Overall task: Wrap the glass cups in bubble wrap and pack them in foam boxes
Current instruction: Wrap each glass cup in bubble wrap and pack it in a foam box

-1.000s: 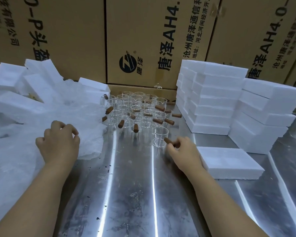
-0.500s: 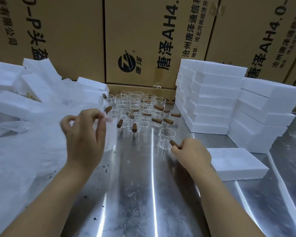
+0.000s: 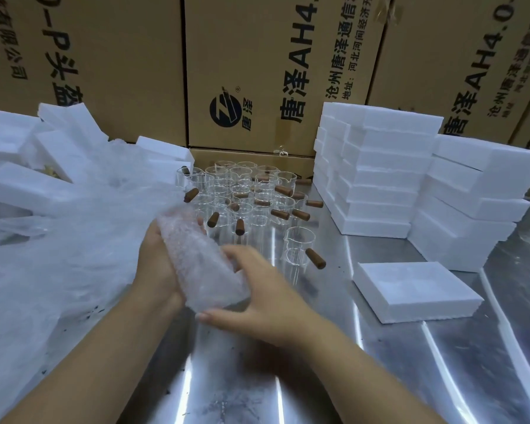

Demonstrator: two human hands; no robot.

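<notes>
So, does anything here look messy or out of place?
Yes: the left foam boxes lie tumbled at angles, unlike the neat right stacks, and dark specks litter the steel table near the plastic sheet.

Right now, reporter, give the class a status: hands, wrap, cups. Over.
Left hand and right hand both grip the bubble wrap sheet. Nearest glass cup stands bare beside them. Nothing in the way.
</notes>
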